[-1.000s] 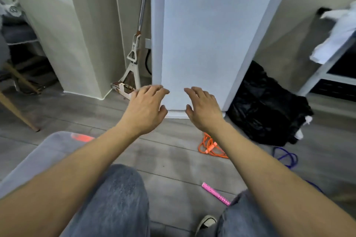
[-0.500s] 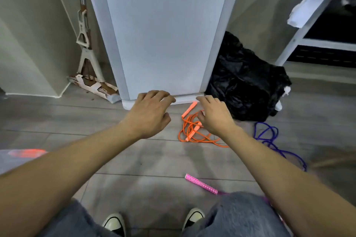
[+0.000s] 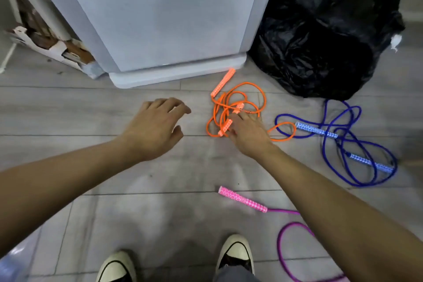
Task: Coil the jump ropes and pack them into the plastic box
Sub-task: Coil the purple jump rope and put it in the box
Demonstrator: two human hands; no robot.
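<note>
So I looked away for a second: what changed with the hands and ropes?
The right hand reached down onto the tangled orange rope, fingers at a handle; a firm grip isn't clear. The left hand followed lower, open and empty. The blue rope and pink rope lie untouched.

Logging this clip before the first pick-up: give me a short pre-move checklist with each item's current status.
1. Right hand at the orange rope: ok, fingers reach its tangle.
2. Grip on the orange handle: cannot tell, fingers look straight, nothing plainly held.
3. Left hand free to help: ok, open, above the floor.
4. Orange rope apart from the blue rope: not ok, one orange loop crosses a blue loop.
5. Plastic box within reach: cannot tell, no box in view.
6. Pink rope clear of the shoes: ok.
</note>
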